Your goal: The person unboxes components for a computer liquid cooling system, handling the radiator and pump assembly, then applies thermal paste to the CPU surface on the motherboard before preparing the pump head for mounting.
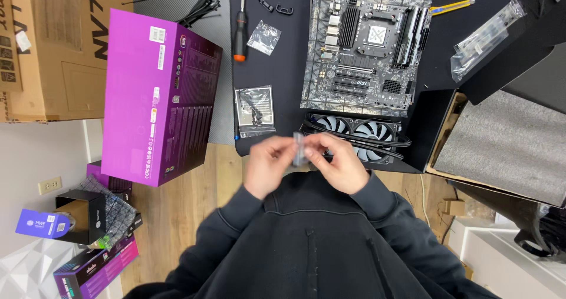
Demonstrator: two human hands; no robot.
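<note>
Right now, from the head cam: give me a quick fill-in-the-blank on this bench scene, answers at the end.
1. Both hands, left hand and right hand, pinch one small clear ____ between them.
2. The motherboard lies on a black ____.
3. The big upright box left of the hands is ____ in colour.
4. The screwdriver has an ____ tip on its handle.

Missing words: packet; table; purple; orange
</note>
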